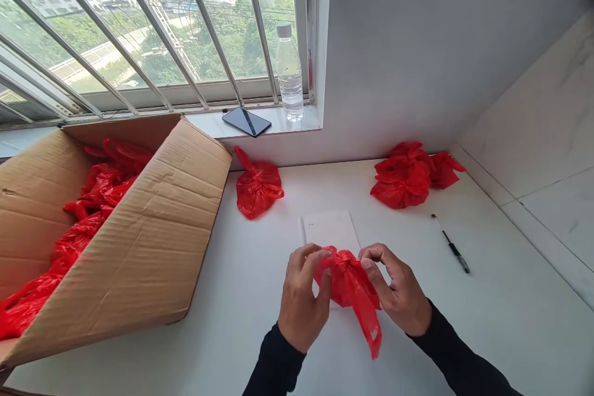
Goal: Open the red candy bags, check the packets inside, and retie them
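Note:
A knotted red plastic bag (349, 281) is between my two hands, above a white notepad (331, 229) on the white table. One long handle of the bag hangs down toward me. My left hand (304, 294) has its thumb and fingers curved round the bag's left side, touching it near the knot. On the other side, my right hand (394, 288) pinches the plastic just right of the knot between thumb and forefinger. What is inside the bag cannot be seen.
A large cardboard box (153, 229) full of red bags stands at the left. Another tied red bag (258, 189) sits beside it, and a red bundle (406, 174) lies against the wall. A pen (451, 244) is at the right. The windowsill holds a phone (247, 122) and a water bottle (290, 77).

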A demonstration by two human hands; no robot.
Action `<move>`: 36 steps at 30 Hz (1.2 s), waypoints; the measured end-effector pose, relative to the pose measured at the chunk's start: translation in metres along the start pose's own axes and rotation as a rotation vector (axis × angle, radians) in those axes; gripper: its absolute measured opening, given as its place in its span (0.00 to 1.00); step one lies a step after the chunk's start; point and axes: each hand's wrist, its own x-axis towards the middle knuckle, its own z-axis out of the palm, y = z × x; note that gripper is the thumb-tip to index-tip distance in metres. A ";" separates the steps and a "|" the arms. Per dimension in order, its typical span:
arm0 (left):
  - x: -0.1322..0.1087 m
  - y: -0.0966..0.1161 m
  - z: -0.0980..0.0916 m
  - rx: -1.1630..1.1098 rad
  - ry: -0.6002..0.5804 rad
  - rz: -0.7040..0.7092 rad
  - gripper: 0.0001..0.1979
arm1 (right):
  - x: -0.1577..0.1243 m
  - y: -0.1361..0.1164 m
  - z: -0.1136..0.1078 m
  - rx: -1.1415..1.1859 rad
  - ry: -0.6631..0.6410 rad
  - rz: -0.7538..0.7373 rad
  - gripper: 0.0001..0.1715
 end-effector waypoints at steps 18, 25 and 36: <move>-0.006 -0.007 0.002 -0.095 0.092 -0.033 0.04 | -0.008 -0.026 -0.015 0.429 -0.090 0.089 0.14; -0.008 0.000 -0.002 -0.216 0.010 0.007 0.08 | 0.016 -0.016 0.002 -0.052 -0.241 -0.025 0.12; -0.009 -0.004 -0.007 -0.314 -0.048 -0.144 0.05 | 0.012 -0.004 -0.001 0.088 -0.242 0.150 0.16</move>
